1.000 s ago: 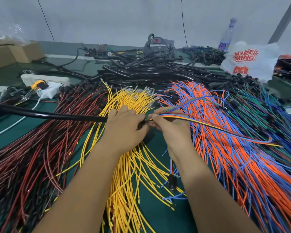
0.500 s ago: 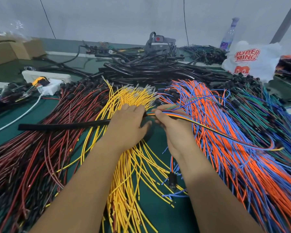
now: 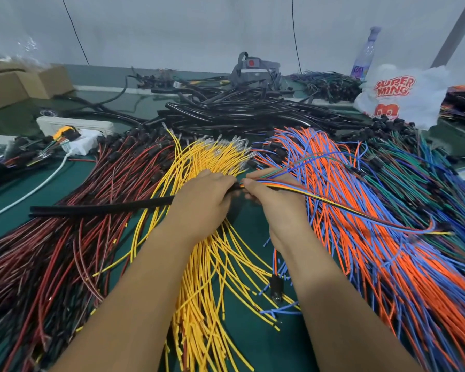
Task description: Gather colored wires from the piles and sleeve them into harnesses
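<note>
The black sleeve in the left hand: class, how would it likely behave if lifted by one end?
The black sleeve juts nearly straight from the left hand, so it is probably semi-stiff and would droop only slightly. It looks thin and hollow, so probably light. Being round, it may roll.

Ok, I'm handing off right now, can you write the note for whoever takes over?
Left hand: grips the black sleeve, which trails left over the red wire pile.
Right hand: pinches the mixed-color wire bundle at the sleeve mouth; its tail lies over the orange and blue pile.
Done: bundle gathered, its end at the sleeve mouth.
Left: feed the bundle through the sleeve, then gather the next set.
</note>
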{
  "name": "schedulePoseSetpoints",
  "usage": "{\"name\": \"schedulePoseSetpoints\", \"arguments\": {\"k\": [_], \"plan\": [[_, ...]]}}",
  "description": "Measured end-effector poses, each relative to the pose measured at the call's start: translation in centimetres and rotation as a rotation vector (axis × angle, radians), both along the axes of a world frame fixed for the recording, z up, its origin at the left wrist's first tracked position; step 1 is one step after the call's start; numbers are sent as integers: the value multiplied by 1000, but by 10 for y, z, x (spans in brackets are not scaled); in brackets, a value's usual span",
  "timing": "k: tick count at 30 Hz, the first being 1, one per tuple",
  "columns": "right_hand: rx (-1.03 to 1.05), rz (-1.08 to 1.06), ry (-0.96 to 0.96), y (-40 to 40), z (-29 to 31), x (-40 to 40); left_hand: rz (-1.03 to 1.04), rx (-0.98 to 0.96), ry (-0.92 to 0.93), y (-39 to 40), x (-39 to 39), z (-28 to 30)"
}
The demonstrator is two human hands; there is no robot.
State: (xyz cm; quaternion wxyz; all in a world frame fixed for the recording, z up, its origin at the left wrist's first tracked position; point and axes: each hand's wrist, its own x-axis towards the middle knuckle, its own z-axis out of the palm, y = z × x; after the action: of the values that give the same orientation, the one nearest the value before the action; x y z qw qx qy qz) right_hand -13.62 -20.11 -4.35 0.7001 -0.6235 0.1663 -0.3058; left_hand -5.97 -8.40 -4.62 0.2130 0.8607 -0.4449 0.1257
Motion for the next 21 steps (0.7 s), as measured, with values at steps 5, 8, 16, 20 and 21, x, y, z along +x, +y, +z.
{"name": "schedulePoseSetpoints", "arguments": {"k": [5,8,16,20,21], "plan": [[204,63,-37,-3,7,0,20,-37,6,2,-2,2],[133,23,20,-5,4,0,-42,-47,-12,0,-5,2],[31,108,30,1,4,-1,-107,-95,-25,-8,-13,4],[480,188,-165,-7,13,-5,-62,-89,71,0,-6,4],[555,181,-196,-10,15,-6,-35,-64,75,3,-4,4]]}}
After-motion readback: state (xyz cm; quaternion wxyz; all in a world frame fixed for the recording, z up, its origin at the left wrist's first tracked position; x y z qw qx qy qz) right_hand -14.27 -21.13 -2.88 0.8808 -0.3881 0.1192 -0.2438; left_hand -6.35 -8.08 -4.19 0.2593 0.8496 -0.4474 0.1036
